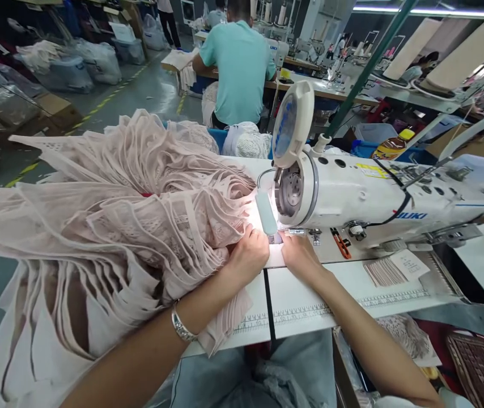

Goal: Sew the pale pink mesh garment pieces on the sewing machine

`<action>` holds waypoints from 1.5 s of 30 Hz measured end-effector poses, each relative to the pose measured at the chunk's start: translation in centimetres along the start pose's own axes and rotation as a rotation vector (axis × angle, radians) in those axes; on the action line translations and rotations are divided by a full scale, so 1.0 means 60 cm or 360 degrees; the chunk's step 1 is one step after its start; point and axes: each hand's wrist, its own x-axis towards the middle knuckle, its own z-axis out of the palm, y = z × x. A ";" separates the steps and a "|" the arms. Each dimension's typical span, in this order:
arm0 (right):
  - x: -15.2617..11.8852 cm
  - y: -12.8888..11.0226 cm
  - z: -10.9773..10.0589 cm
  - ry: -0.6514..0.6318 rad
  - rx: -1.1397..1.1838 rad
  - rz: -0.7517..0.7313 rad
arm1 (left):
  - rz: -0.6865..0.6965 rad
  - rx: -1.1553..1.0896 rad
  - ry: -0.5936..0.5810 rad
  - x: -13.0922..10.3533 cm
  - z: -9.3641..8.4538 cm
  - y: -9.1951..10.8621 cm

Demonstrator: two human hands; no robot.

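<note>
A white sewing machine [352, 195] stands on the table, its needle area lit brightly. My left hand [250, 252], a bracelet on its wrist, is closed beside the needle area, at the edge of a large heap of pale pink lace fabric [169, 209]. Its fingers pinch the fabric's edge there. On the other side of the needle, my right hand [300, 254] has its fingers pressed together near the presser foot; what they hold is hidden. A small pale piece of cloth shows between the hands. A light-grey guard [266, 212] hangs just above the fingertips.
Orange-handled snips [340, 243] lie on the machine bed. A stack of cloth strips with a paper label [397, 267] rests at right, behind a printed ruler [301, 311]. A green pole [369, 68] rises behind the machine. A person in a turquoise shirt [242, 73] sits ahead.
</note>
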 end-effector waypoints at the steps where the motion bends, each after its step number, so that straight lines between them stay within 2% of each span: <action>1: 0.001 0.001 0.000 0.0027 0.0008 -0.0015 | -0.0061 -0.0056 0.0008 0.001 0.002 -0.003; 4: 0.000 0.003 -0.002 0.0054 0.0030 -0.0092 | -0.0196 -0.0324 0.0000 0.007 0.008 -0.013; 7: -0.008 0.003 -0.003 0.0024 0.0008 -0.0138 | -0.0214 -0.0480 0.0024 0.011 0.014 -0.021; 14: -0.019 0.007 0.012 0.0187 0.0051 -0.0194 | -0.0191 -0.0427 0.0029 0.007 0.032 -0.027; 19: -0.019 0.013 0.018 0.0263 0.0154 -0.0235 | -0.0186 -0.0454 0.0036 0.008 0.025 -0.026; 24: -0.019 0.009 0.011 0.0168 0.0204 -0.0129 | -0.0191 -0.0395 -0.0002 0.007 0.017 -0.024; 33: -0.020 -0.004 -0.011 -0.0012 0.0128 -0.0105 | -0.0231 -0.0412 0.0053 0.006 0.024 -0.024; 45: -0.019 -0.008 -0.013 -0.0049 0.0101 -0.0085 | -0.0242 -0.0394 0.0058 0.005 0.031 -0.025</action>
